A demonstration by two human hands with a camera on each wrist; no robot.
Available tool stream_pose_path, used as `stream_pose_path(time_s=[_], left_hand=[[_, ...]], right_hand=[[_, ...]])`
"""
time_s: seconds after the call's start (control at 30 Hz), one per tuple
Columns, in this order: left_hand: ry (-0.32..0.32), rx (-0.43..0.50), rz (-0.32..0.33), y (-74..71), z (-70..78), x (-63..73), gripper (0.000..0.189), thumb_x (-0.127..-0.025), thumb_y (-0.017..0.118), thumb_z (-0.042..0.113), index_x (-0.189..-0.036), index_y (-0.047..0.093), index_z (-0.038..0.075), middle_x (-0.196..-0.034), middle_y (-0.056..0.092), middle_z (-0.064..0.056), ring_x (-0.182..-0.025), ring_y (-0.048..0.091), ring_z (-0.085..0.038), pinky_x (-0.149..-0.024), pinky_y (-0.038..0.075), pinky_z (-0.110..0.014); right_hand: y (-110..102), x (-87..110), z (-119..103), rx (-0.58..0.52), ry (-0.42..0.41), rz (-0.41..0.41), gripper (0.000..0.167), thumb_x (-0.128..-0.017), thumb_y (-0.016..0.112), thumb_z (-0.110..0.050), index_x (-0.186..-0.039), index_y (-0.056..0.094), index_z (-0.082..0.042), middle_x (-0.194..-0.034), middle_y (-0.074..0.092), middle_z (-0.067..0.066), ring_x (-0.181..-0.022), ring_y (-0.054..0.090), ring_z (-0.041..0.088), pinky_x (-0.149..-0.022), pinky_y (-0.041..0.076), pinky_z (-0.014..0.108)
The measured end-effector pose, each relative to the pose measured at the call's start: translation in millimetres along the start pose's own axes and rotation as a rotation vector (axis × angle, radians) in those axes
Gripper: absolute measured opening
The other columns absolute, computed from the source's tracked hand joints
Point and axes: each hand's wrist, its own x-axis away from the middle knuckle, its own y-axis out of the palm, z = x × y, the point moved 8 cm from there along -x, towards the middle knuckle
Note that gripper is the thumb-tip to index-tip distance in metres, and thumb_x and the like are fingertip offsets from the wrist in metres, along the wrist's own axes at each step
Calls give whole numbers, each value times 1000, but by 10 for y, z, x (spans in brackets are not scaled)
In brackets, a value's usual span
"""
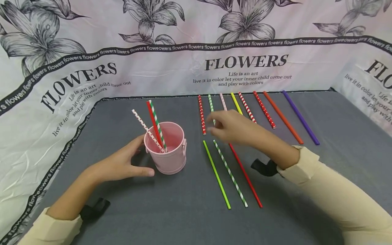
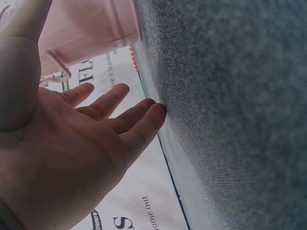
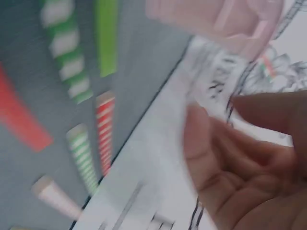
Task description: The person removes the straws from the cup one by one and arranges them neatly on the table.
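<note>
A pink bucket [image 1: 169,165] stands upright on the grey table. Leaning in it are a dotted white straw [image 1: 142,120], a red straw [image 1: 151,115] and a green-and-white striped straw [image 1: 155,116]. Beside the bucket's left side is my left hand [image 1: 120,165], its fingers relaxed and spread, thumb in front. In the left wrist view, the palm holds nothing. My right hand [image 1: 234,127] hovers over the straws right of the bucket, fingers loosely bent, thumb apart from the index finger. Nothing shows between them in the blurred right wrist view. It partly hides a pale pink straw [image 1: 223,100] and a light green striped straw [image 1: 211,102].
Nearer me lie a lime straw [image 1: 216,174], a green striped straw [image 1: 230,173] and a red straw [image 1: 249,182]. The back row also has a red dotted straw [image 1: 201,115], a yellow straw [image 1: 236,103], an orange straw [image 1: 283,117] and a purple straw [image 1: 300,117], among others.
</note>
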Motion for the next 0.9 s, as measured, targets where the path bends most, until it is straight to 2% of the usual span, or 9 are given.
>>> stream_pose_path(time_s=[0.07,0.1,0.23,0.3,0.4,0.47,0.57,0.77,0.9], left_hand=[[-3,1,1,-3,-3,-3,108,-78,88,33,-159,19,17,-158,29,-1,-145,27,-24,-114,28,-58],[-3,3,1,-4,-3,-3,108,-78,88,33,-160,19,17,-158,29,-1,-145,27,-25,-114,28,-58],[5,11,-6,3,6,-1,106,-80,87,32,-159,19,19,-158,29,0,-144,28,-24,-114,28,-58],[10,14,-8,0,6,5,105,-80,87,32,-159,19,20,-159,29,1,-144,28,-23,-114,28,-57],[21,13,-11,-4,6,5,105,-81,87,31,-160,19,22,-159,29,2,-144,28,-22,-115,27,-56],[26,16,-13,3,13,-11,105,-80,87,31,-160,18,23,-159,28,3,-144,28,-21,-115,27,-55],[29,18,-11,5,25,-23,106,-80,87,31,-160,18,23,-159,28,3,-144,28,-22,-115,27,-56],[7,9,2,-10,15,-5,107,-78,88,32,-159,20,18,-157,32,0,-143,30,-25,-113,29,-57],[5,-2,6,-5,-10,10,107,-77,89,32,-159,21,18,-156,33,0,-141,32,-25,-113,31,-56]], right_hand=[[-66,-170,-223,-70,-93,81,20,-97,66,-15,-114,70,-6,-87,68,1,-77,60,17,-71,50,36],[-60,-262,-314,-123,-117,85,19,-97,66,-17,-112,71,-7,-93,69,0,-83,61,17,-74,51,36],[135,-626,-551,-290,-154,-5,23,-95,70,-24,-113,73,-9,-103,70,-1,-97,63,16,-81,54,33],[264,-772,-626,-325,-155,-52,24,-94,71,-25,-112,73,-8,-102,70,-1,-97,63,16,-81,55,32],[353,-882,-692,-340,-143,-48,20,-94,71,-22,-108,74,-8,-98,71,0,-95,64,16,-82,54,29],[314,-856,-697,-344,-128,-1,15,-95,70,-21,-103,75,-9,-96,71,-2,-93,64,14,-81,54,28],[116,-723,-703,-411,-127,91,13,-97,68,-18,-101,74,-8,-95,70,1,-90,63,16,-80,53,30],[-588,-284,-641,-642,-190,300,14,-99,61,-7,-109,66,2,-92,66,18,-81,63,31,-75,57,37],[-870,12,-411,-622,-125,346,21,-100,57,-4,-120,60,2,-92,64,19,-78,63,32,-72,58,34]])
